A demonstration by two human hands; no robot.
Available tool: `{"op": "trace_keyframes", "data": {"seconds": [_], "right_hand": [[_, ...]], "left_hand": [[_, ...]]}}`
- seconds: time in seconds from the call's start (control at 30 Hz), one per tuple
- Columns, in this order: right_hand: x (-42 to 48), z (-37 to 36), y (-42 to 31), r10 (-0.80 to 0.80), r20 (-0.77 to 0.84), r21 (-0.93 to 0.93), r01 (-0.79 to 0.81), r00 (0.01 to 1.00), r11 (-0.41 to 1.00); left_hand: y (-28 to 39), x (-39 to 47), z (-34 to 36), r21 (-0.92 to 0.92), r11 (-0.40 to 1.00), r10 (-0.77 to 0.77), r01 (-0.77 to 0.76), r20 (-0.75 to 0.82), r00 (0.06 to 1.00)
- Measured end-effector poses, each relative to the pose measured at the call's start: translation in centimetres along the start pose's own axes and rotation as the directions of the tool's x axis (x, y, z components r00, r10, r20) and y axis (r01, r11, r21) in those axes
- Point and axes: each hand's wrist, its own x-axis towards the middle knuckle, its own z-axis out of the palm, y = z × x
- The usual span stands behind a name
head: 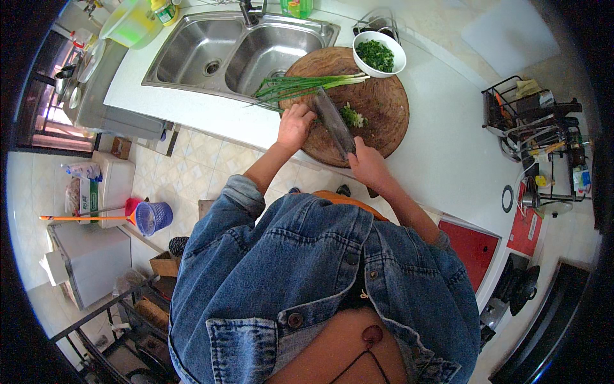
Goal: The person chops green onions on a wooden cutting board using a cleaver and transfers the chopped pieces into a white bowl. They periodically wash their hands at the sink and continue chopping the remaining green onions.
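My right hand (368, 162) grips the handle of a cleaver (335, 122), its dark, broad blade slanting across a round wooden chopping board (388, 105). Left of the blade, my left hand (294, 127) presses its curled fingers on spring onion stalks, mostly hidden beneath them; green leaves stick out past the board's edge. Chopped spring onion (354, 116) lies in a small heap right of the blade. Beyond the hands, a bunch of whole spring onions (316, 85) stretches across the board, leaf tips over the sink. A white bowl (404, 56) of chopped greens (375, 56) sits at the board's far right edge.
A double steel sink (192, 48) with a faucet (250, 12) adjoins the board. Behind it stands a green bottle (296, 7); a yellow-green basin (132, 24) is at far left. A black wire rack (532, 115) with utensils stands at the right end of the white counter (446, 125).
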Motion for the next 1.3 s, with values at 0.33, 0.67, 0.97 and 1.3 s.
{"op": "trace_keyframes", "data": {"seconds": [0.33, 0.67, 0.97, 1.3], "right_hand": [[-0.2, -1.1, -1.0, -0.011, 0.064, -0.103, 0.018, 0.998, 0.995], [-0.3, -1.7, -1.7, 0.009, 0.100, -0.068, -0.002, 0.995, 0.998], [0.2, 0.2, -0.7, 0.009, -0.038, -0.008, -0.009, 0.999, 1.000], [0.5, 0.5, -1.3, 0.003, 0.001, -0.045, -0.003, 1.000, 0.999]], "left_hand": [[0.0, 0.2, 0.1, 0.028, 0.999, -0.025, 0.023, 0.093, 0.995], [-0.7, -0.3, 0.3, -0.025, 0.999, -0.043, 0.047, 0.131, 0.990], [-0.5, 0.0, -0.2, 0.018, 1.000, -0.013, 0.012, 0.050, 0.999], [-1.1, -0.4, -0.2, -0.001, 1.000, 0.020, -0.020, 0.052, 0.998]]}}
